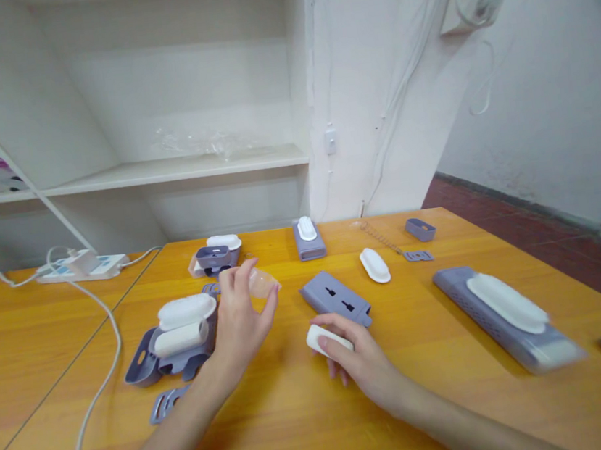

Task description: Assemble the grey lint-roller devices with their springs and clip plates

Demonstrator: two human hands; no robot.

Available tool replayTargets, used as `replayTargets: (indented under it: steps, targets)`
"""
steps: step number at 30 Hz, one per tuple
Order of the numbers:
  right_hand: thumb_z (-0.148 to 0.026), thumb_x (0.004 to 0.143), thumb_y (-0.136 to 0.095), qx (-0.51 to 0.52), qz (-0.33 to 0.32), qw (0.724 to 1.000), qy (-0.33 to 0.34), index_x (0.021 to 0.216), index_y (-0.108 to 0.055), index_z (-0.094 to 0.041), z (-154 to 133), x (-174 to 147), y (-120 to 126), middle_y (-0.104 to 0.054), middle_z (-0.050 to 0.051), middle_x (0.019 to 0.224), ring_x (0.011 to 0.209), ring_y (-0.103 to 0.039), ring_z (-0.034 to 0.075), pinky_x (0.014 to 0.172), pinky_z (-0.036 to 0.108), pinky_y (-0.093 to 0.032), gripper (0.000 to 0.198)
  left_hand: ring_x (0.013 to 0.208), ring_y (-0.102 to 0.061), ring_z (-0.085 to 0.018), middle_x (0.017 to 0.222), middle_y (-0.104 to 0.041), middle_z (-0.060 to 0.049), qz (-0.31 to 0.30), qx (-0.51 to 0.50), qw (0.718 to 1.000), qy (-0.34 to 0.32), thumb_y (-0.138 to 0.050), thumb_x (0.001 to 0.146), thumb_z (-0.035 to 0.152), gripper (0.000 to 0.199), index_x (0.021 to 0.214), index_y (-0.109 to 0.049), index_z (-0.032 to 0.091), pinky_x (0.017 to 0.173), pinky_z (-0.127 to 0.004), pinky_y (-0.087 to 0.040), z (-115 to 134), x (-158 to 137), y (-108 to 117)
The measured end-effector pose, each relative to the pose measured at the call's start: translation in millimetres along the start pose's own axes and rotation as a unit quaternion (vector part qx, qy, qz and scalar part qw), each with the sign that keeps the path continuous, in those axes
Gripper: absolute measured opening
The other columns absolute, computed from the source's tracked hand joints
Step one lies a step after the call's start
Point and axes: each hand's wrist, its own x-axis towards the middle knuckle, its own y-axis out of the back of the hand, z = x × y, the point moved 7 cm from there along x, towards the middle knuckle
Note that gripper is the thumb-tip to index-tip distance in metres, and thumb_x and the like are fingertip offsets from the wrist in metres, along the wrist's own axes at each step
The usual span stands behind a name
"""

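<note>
1. White, rounded, plastic-looking block sat clasped in the right grip; it looked light, stiff and slippery, best taken by its long sides.
2. Left grip pinched a clear, thin plastic piece, probably flexible, best held edgewise.
3. Orange, glossy wooden desk lay beneath, carrying a slotted grey-purple case.
4. White shelving stood behind.

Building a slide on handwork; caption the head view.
Over a wooden table, the left hand holds a clear piece while the right hand grips a white part near a purple-grey case.
</note>
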Motion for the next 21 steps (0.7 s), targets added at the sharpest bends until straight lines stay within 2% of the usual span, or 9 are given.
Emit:
replayTargets:
  steps: [2,4,8,11,15,18,21]
  targets:
    - [-0.036,0.08,-0.057,-0.099,-0.007,0.991,0.085,0.103,-0.059,-0.02,-8.0,-3.8,13.7,-0.062,0.004,0.087,0.055,-0.051,0.009,0.047,0.021,-0.039,0.028,0.098,-0.052,-0.022,0.105,-0.044,-0.009,-0.044,0.003,0.999,0.031,-0.056,0.082,0.029,0.037,0.116,-0.046,0.018,0.089,-0.04,-0.045,-12.6,-3.5,-24.1]
    - [-0.034,0.081,-0.056,-0.137,-0.004,0.982,0.126,0.103,-0.06,-0.02,-9.9,0.5,25.6,-0.062,0.003,0.085,0.052,-0.049,0.009,0.045,0.021,-0.038,0.027,0.096,-0.053,-0.022,0.103,-0.044,-0.008,-0.06,-0.007,0.997,0.052,-0.053,0.083,0.029,0.03,0.11,-0.047,0.017,0.087,-0.039,-0.046,-23.3,-7.5,-46.0]
    - [-0.036,0.083,-0.051,-0.101,0.024,0.987,0.126,0.102,-0.058,-0.018,-7.2,29.8,35.0,-0.061,0.001,0.073,0.043,-0.043,0.008,0.04,0.021,-0.033,0.027,0.092,-0.053,-0.022,0.096,-0.048,-0.007,-0.086,0.011,0.995,0.052,-0.05,0.084,0.028,0.018,0.099,-0.05,0.018,0.082,-0.038,-0.047,-33.0,-10.8,-75.0]
    - [-0.038,0.083,-0.051,-0.074,0.047,0.987,0.137,0.102,-0.058,-0.018,-9.9,47.0,31.8,-0.061,0.001,0.072,0.044,-0.044,0.009,0.041,0.022,-0.033,0.029,0.096,-0.052,-0.025,0.101,-0.05,-0.01,-0.099,0.067,0.992,0.028,-0.051,0.083,0.027,0.024,0.104,-0.049,0.016,0.084,-0.042,-0.045,-28.7,-11.8,-77.5]
    - [-0.04,0.082,-0.05,-0.088,0.172,0.959,0.205,0.118,-0.054,-0.019,-19.6,43.8,51.7,-0.062,0.004,0.082,0.063,-0.055,0.015,0.054,0.027,-0.045,0.042,0.115,-0.043,-0.031,0.122,-0.045,-0.017,-0.121,0.124,0.983,-0.057,-0.054,0.08,0.027,0.048,0.125,-0.041,0.014,0.097,-0.05,-0.035,-2.7,-12.9,-74.0]
    - [-0.04,0.084,-0.047,-0.1,0.27,0.925,0.247,0.124,-0.049,-0.019,-21.7,35.8,79.4,-0.06,0.008,0.096,0.079,-0.057,0.018,0.065,0.031,-0.048,0.045,0.127,-0.033,-0.032,0.133,-0.04,-0.017,-0.149,0.124,0.974,-0.121,-0.053,0.081,0.028,0.049,0.127,-0.041,0.016,0.106,-0.053,-0.022,20.6,-12.8,-80.2]
    - [-0.041,0.086,-0.043,-0.088,0.342,0.902,0.247,0.124,-0.045,-0.02,-15.1,35.6,104.4,-0.057,0.009,0.105,0.082,-0.057,0.018,0.067,0.031,-0.048,0.044,0.132,-0.027,-0.033,0.137,-0.037,-0.017,-0.166,0.111,0.969,-0.144,-0.053,0.082,0.035,0.048,0.124,-0.044,0.016,0.109,-0.056,-0.014,34.3,-12.5,-91.8]
